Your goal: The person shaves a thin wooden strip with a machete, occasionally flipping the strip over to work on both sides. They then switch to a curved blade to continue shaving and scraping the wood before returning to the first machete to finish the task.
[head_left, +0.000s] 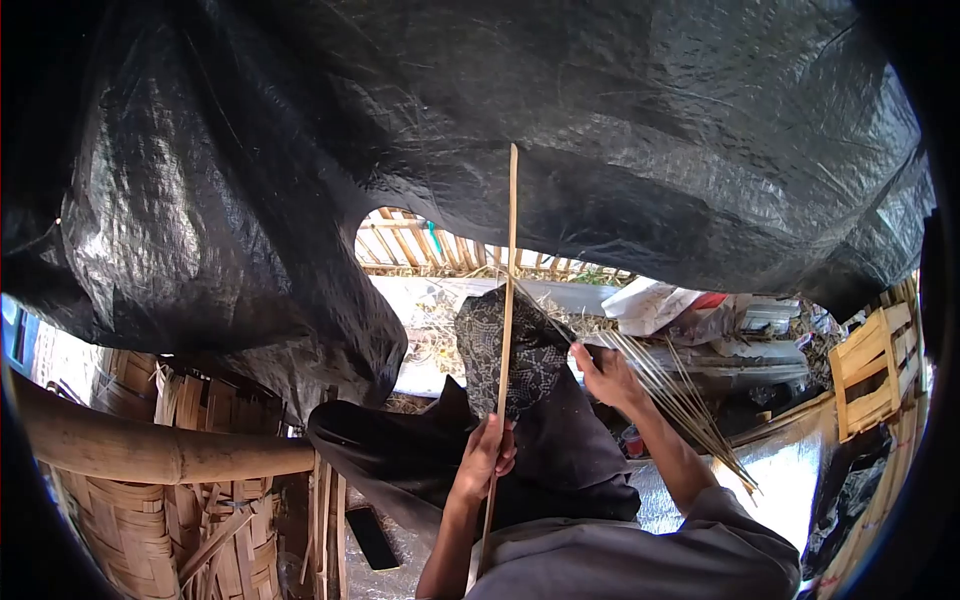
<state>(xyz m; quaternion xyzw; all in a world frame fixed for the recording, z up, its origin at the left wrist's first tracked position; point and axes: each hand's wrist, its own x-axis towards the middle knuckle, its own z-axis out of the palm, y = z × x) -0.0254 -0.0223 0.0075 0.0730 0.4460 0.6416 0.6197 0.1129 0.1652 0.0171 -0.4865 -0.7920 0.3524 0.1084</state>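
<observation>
My left hand (pixel 485 455) is closed around a long flat bamboo strip (pixel 510 260), which stands nearly upright and reaches up in front of the black tarp (pixel 560 120). My right hand (pixel 605 375), further away and to the right, grips a bundle of thin bamboo slivers (pixel 690 410) that fan down to the lower right. Between and behind the hands lies dark cloth (pixel 400 455) with a patterned fabric (pixel 525 345) on top. The strip's lower end passes below my left hand, beside the grey sleeve (pixel 690 550).
A thick bamboo pole (pixel 150 450) crosses at the left above woven bamboo baskets (pixel 130 520). A flat black object (pixel 370 537) lies on the ground. A slatted wooden crate (pixel 870 375) stands at the right by a shiny silver sheet (pixel 780 470). Clutter (pixel 700 310) lies at the back.
</observation>
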